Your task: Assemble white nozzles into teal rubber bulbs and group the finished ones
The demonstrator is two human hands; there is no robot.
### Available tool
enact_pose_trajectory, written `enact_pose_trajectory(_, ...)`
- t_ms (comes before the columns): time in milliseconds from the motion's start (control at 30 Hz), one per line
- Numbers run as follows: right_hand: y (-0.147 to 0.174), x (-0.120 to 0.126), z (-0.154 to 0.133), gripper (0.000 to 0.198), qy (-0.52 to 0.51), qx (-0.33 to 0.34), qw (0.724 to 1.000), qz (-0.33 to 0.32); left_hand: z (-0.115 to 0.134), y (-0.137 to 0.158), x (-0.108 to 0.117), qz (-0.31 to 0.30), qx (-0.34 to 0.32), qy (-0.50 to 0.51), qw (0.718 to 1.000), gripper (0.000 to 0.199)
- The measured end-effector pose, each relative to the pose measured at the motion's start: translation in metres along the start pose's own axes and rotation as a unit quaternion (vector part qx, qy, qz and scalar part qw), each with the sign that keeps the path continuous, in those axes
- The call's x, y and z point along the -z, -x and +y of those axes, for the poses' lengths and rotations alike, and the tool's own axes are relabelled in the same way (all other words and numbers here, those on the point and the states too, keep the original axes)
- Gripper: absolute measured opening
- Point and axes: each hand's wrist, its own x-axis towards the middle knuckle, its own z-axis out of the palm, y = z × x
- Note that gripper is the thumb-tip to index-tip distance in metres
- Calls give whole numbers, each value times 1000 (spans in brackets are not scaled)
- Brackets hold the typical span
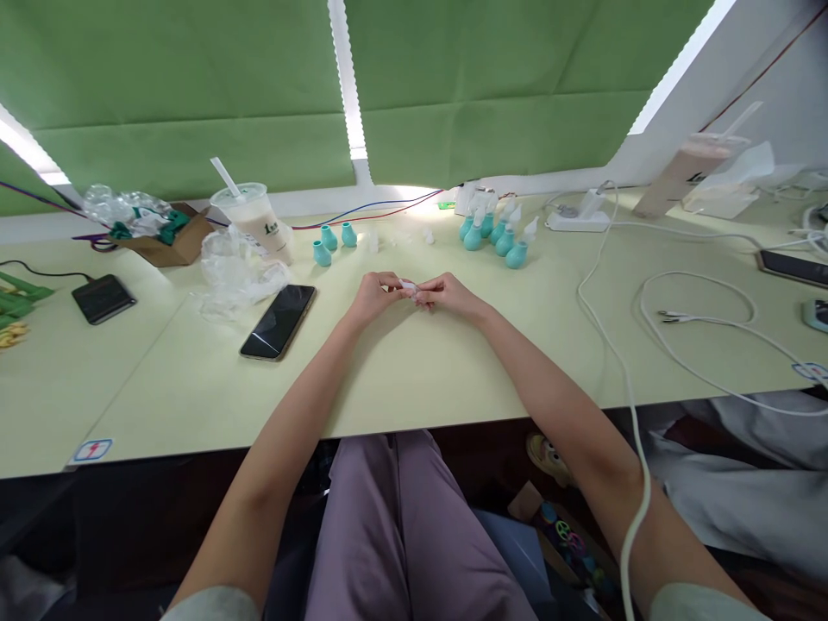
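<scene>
In the head view my left hand (377, 295) and my right hand (448, 296) meet above the table. Fingertips of both pinch a small white translucent piece (408, 286); its exact kind is too small to make out. Beyond them, to the left, stand a few teal squeeze bulbs (322, 253) with open necks. Beside these are small translucent pieces (373, 241), and another one (429, 236) lies farther right. A group of teal bulbs (516, 254) with pointed translucent tips stands behind my right hand.
A black phone (279, 322) lies left of my hands, near a crumpled plastic bag (236, 267) and a drink cup (255, 220). At far left is a cardboard box (169, 247). A white cable (614, 345) crosses the table at right, from a power strip (578, 221).
</scene>
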Motion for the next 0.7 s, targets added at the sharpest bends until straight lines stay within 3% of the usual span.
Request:
enact_pose_trajectory(267, -8, -7, -1, 38, -26, -9, 1000, 15, -3, 2, -4, 54, 25, -4, 998, 33)
enact_pose_trajectory(400, -8, -6, -1, 36, 9, -1, 996, 92, -19, -5, 6, 78, 36, -9, 996, 38)
enact_pose_trajectory(500, -8, -1, 0, 37, -8, 1, 993, 119, -36, -8, 23, 165, 58, -70, 982, 39)
enact_pose_trajectory(600, -9, 0, 3, 38, -43, -12, 993, 109, -49, -8, 40, 265, 97, -143, 949, 41)
enact_pose_trajectory(700, -13, -3, 5, 37, -75, -16, 991, 108, -54, -10, 53, 346, 160, -141, 914, 42)
